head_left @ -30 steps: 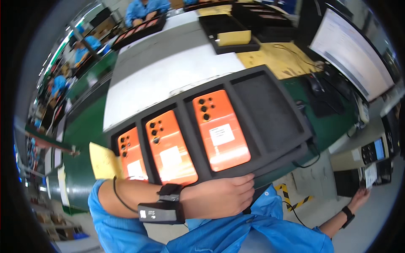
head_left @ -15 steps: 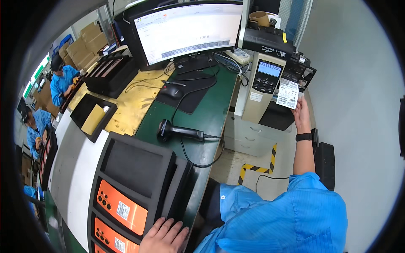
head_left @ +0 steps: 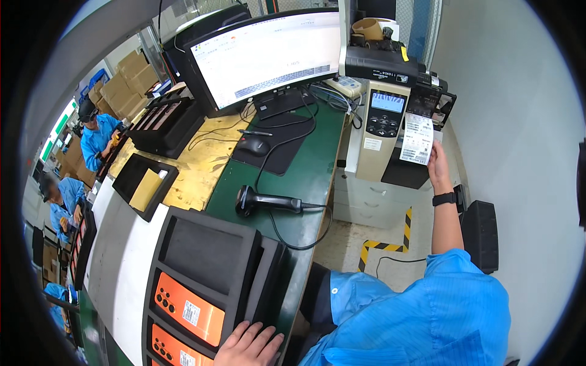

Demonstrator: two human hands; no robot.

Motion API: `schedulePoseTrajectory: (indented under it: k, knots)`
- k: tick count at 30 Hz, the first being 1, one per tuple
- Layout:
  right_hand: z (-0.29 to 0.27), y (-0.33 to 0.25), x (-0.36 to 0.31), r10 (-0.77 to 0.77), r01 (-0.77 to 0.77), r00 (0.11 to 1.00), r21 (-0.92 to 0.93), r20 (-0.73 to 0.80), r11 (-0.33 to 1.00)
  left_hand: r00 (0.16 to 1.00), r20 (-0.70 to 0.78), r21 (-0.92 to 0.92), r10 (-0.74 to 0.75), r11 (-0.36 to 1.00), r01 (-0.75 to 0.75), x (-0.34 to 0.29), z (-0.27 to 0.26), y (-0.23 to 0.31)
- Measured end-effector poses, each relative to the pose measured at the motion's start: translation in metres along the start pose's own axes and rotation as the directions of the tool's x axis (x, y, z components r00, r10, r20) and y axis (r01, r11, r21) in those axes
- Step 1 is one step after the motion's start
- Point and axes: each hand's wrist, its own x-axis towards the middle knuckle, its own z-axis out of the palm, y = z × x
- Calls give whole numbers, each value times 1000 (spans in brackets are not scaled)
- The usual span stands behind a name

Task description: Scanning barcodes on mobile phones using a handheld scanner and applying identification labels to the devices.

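Reaching out at the right side of the station, the right hand is at the lower right edge of a white printed label that hangs from the front of a beige and black label printer. Its fingertips meet the label's margin; whether they pinch it cannot be told, as the thumb is not clearly seen. A black wristband is worn on that arm. The left hand lies at the lower edge of the view, fingers extended, slightly parted and gripping nothing, placed on the near edge of a black foam tray. In that tray, an orange phone lies camera side up with a white sticker on its back; a second orange phone lies in the next compartment, and the edge of another is partly cut off below. The tray rests on a similar black piece, offset toward the person. A corded barcode scanner lies on the green bench between tray and printer. Beyond it are a black mouse on a dark pad and a lit monitor. Blue-clad co-workers sit at far left.
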Motion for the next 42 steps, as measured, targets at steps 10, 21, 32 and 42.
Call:
schedulePoseTrajectory:
  k: [10, 21, 32, 42]
  knots:
    - [-2, 5, -2, 6, -6, 1000, -1, 6, 1000, 997, -82, -130, -4, 991, -7, 3, -8, 2]
    - [1, 10, -7, 22, -22, 1000, 33, 18, 999, 997, -73, -127, -11, 992, 1, 3, -9, 3]
    - [5, 56, -27, -199, 194, 968, -48, -152, 980, 998, -67, -112, -7, 994, -1, 3, -11, 3]
    - [11, 98, -36, -110, 122, 973, 46, -205, 991, 997, -73, -105, -2, 994, -5, 5, -10, 3]
